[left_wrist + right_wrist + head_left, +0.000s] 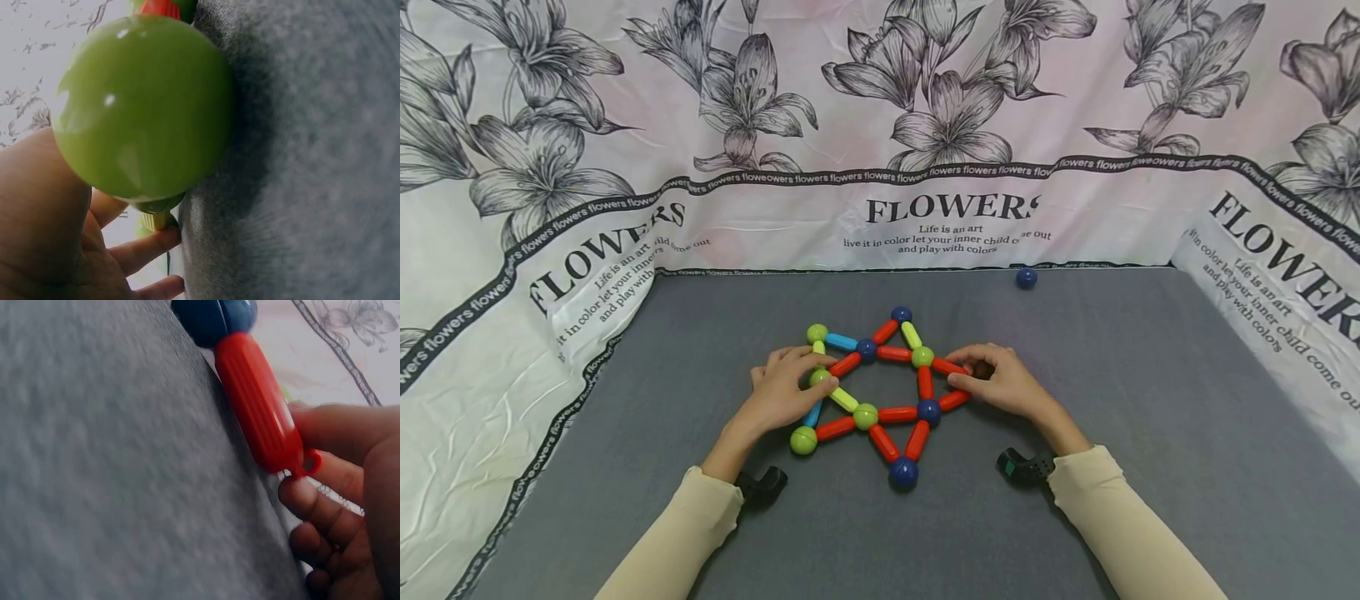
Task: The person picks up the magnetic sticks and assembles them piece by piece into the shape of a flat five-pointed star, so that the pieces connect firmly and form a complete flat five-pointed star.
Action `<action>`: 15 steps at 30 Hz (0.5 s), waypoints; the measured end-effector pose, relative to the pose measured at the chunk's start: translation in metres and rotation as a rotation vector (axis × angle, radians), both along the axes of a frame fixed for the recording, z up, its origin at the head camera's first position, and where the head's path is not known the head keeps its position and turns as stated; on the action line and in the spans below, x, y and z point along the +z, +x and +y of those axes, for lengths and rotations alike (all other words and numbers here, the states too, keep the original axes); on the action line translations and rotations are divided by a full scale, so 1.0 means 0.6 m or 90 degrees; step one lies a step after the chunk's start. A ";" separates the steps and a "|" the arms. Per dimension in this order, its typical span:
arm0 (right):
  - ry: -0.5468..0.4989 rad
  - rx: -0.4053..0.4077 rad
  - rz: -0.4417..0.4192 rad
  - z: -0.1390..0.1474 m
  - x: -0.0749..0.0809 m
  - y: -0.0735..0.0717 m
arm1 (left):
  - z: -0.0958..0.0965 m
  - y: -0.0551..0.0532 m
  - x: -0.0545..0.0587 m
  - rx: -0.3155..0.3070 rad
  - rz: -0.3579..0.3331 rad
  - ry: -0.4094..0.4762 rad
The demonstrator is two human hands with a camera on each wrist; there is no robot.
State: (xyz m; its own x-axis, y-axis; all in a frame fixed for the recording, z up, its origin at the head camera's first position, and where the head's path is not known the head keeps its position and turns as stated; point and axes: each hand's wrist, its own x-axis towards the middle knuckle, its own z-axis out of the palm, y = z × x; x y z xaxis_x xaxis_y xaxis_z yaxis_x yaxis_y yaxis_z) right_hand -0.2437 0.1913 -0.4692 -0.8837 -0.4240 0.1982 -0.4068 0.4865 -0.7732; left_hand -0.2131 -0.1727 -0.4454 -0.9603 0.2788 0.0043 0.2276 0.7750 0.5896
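On the grey cloth lies a flat star-shaped frame of magnetic rods and balls, with red rods, light green rods, blue rods, green balls and dark blue balls. At its left side my left hand holds a green ball between thumb and fingers. Another green ball fills much of the left wrist view. My right hand pinches the meeting ends of two red rods at the right point, where no ball shows. One red rod has a small ring at its end.
A loose dark blue ball sits at the back edge of the grey cloth. Behind and at the sides hangs flower-printed fabric. Black wrist devices jut out by both sleeves.
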 end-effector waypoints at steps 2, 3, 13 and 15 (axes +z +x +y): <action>-0.004 0.003 -0.017 0.003 0.002 0.000 | 0.000 0.000 0.001 0.000 0.000 0.000; -0.004 0.002 -0.024 0.005 0.002 -0.001 | 0.000 0.000 0.001 -0.001 0.000 0.000; -0.001 -0.007 -0.042 0.007 0.000 -0.003 | -0.002 0.001 0.001 0.000 -0.003 0.000; 0.000 -0.009 -0.043 0.007 0.000 -0.003 | -0.001 0.000 0.001 0.000 -0.005 -0.001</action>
